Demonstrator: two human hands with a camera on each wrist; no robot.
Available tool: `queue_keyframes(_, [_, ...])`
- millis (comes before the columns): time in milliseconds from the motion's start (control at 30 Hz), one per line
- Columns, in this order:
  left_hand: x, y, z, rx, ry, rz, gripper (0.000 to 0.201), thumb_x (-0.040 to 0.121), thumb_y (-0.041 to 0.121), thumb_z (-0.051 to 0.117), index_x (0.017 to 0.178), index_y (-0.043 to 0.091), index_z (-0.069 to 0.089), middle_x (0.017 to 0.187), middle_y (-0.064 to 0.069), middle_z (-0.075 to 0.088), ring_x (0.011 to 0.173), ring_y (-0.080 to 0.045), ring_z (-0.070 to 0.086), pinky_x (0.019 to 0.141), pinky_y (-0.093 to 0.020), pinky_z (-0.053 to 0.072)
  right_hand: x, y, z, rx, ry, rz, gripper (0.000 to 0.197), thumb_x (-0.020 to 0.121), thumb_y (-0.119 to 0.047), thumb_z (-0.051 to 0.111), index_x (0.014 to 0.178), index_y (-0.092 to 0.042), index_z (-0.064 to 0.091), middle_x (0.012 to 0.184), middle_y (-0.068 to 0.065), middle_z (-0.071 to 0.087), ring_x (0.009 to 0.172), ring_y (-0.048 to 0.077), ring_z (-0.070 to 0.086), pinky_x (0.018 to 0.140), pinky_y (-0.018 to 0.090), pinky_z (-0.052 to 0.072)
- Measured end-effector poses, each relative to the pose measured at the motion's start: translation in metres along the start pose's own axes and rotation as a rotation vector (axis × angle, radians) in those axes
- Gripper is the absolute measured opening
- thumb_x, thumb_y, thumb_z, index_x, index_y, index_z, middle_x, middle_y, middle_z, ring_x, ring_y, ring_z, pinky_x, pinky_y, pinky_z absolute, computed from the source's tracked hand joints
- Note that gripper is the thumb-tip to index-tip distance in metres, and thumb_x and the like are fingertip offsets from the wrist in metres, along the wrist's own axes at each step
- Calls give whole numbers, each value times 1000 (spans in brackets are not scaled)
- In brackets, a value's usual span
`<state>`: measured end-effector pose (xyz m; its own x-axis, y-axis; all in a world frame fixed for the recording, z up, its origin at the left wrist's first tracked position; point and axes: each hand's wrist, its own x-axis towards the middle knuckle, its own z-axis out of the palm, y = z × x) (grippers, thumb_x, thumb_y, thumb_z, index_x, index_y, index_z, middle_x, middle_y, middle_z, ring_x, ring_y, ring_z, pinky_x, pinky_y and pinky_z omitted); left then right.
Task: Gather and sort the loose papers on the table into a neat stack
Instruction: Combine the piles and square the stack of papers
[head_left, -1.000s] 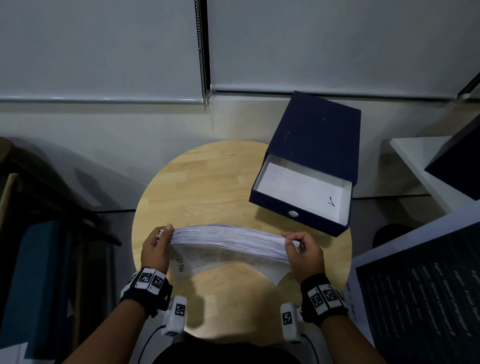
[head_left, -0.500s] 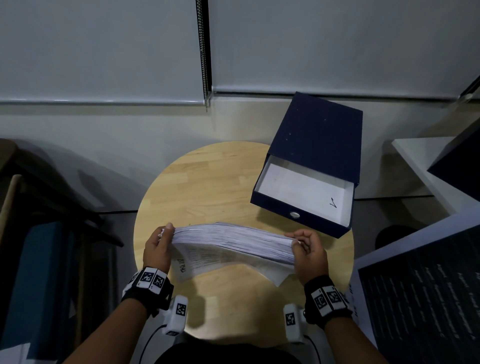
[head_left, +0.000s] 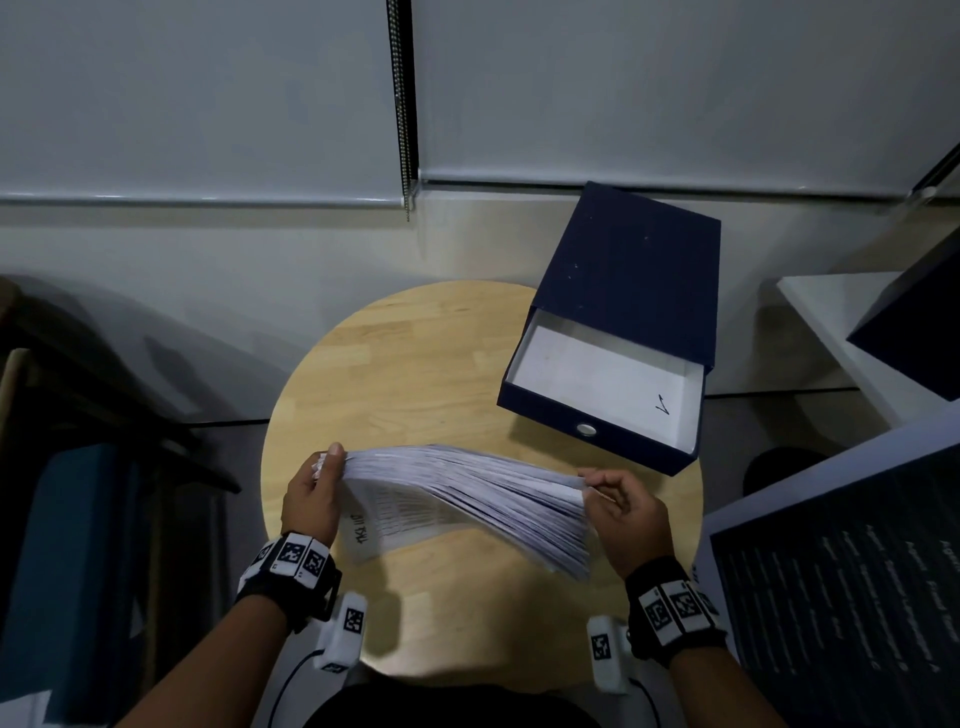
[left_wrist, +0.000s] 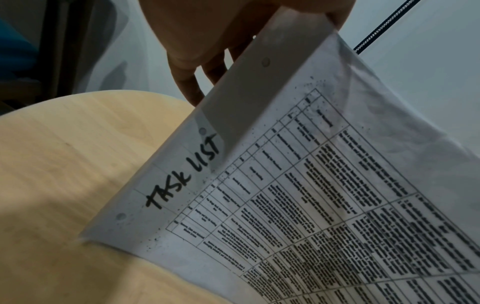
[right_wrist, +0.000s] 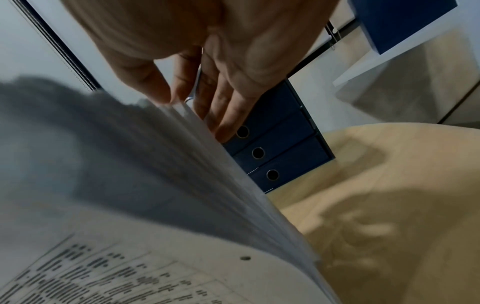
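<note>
A thick stack of white printed papers (head_left: 467, 488) is held on edge above the round wooden table (head_left: 415, 374), its lower edge resting near the tabletop. My left hand (head_left: 317, 483) grips the stack's left end, thumb on top. My right hand (head_left: 618, 501) grips the right end, where the sheets fan out. In the left wrist view the nearest sheet (left_wrist: 298, 195) carries a printed table and the handwritten words "TASK LIST". The right wrist view shows the fanned paper edges (right_wrist: 221, 174) under my fingers (right_wrist: 226, 102).
An open dark blue file box (head_left: 618, 332) with a white inside lies at the table's back right. A white shelf (head_left: 831, 332) with another dark box stands further right. A dark printed board (head_left: 852, 603) leans at the right. Dark furniture (head_left: 104, 467) stands at the left.
The right end of the stack has fanned out more and my right hand has shifted slightly right. The left hand keeps its grip in the same place.
</note>
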<state>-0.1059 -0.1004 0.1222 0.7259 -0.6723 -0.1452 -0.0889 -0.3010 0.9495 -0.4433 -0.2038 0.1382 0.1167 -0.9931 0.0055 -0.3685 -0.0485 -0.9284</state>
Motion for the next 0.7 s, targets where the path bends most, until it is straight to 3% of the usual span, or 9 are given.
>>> queue_keyframes(100, [1,1,3,24,21,-21,55,88,59,45,72,6,49,65,-2,47,66,-18,44,62,-32,33,-1,5,-4,-23,-33,-21,29,82,10,63,82,-19,63,106,-1,72,102,5,68,83,15,55])
queue_keyframes(200, [3,1,5,67,50,-60,57,90,63,42,68,11,47,65,-2,50,65,-21,46,62,-33,35,-1,7,-4,-77,-31,-33,25,83,4,67,79,-20,64,102,-10,71,100,8,68,80,9,52])
queue_keyframes(300, [5,10,7,137,84,-55,51,91,61,41,62,20,49,64,-2,51,66,-25,46,63,-34,34,-2,-2,-1,-51,-6,-18,19,89,-5,61,95,-23,65,103,-14,70,98,7,68,83,19,55])
queue_keyframes(367, [6,18,10,219,116,-64,50,94,55,42,74,13,59,70,-5,54,72,-28,48,65,-34,35,-3,-18,3,-114,-27,-59,17,88,-20,58,102,-27,64,103,-15,70,92,4,67,81,27,56])
queue_keyframes(400, [7,22,11,247,138,-59,55,94,56,41,78,6,61,68,-6,53,71,-28,47,64,-35,34,-4,-30,6,-179,-54,-103,19,85,-26,55,102,-26,64,104,-15,69,91,4,66,81,30,57])
queue_keyframes(467, [8,29,14,274,162,-29,66,88,58,38,69,-3,53,57,-7,46,63,-28,42,56,-37,29,-6,-57,18,-346,-91,-336,22,84,-28,54,100,-20,65,107,-8,68,98,8,64,89,37,55])
queue_keyframes(533, [9,39,18,287,158,6,62,90,56,40,56,3,36,50,-7,36,57,-26,34,50,-35,25,-7,-84,36,-400,-120,-589,21,82,-21,62,101,-13,66,107,-1,68,104,13,61,95,40,52])
queue_keyframes(600, [8,55,23,321,115,72,61,91,56,42,52,11,30,47,-6,34,56,-26,35,51,-37,22,-9,-110,55,-404,-221,-639,39,81,-29,68,116,-12,61,121,2,63,117,18,57,102,41,47])
queue_keyframes(700, [6,82,30,428,31,400,70,83,71,31,50,10,40,44,-13,48,47,-26,41,51,-31,24,-8,-138,83,-675,-462,-547,85,78,-56,63,147,-21,29,156,0,33,148,21,23,122,42,18])
